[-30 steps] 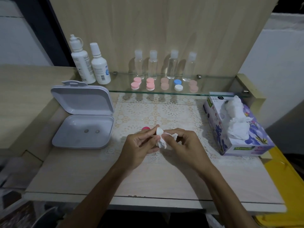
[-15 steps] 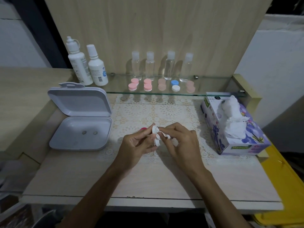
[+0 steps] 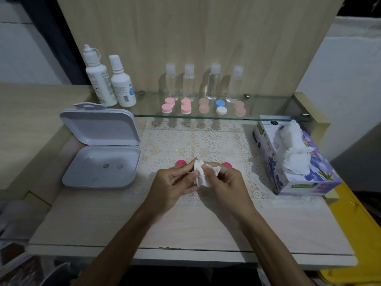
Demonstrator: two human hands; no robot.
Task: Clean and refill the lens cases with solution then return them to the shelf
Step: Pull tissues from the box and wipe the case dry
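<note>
While my fingers work at a wad of tissue, the cleaning step is what I judge to be in hand: I am wiping out a lens case, with refilling and the return to the shelf not yet done.

Largest under my fingers is the worktop, pale wood grain, flat and matt, with a lace mat of stiff openwork rounds spread on it just beyond my fingertips. Left of my fingers lies the grey box, hard smooth plastic with rounded corners, its lid standing open. Right of them sits the tissue box, glossy printed card, soft crumpled sheets bursting from its top. Well beyond my fingers runs the glass shelf, clear and hard-edged, carrying two white solution bottles, four clear bottles and rows of small round cases.

My left hand pinches the white case, thumb and fingertips clamped on its edge. My right hand has its fingers curled round the tissue, pressing it against the case; the thin paper hides most of the case, so its wells I cannot make out. Two pink caps lie on the lace, one just past each hand's fingertips.

Next, I judge, comes a reach far beyond my fingers for a solution bottle, which calls for putting the tissue down first and keeping the small slippery case level.
</note>
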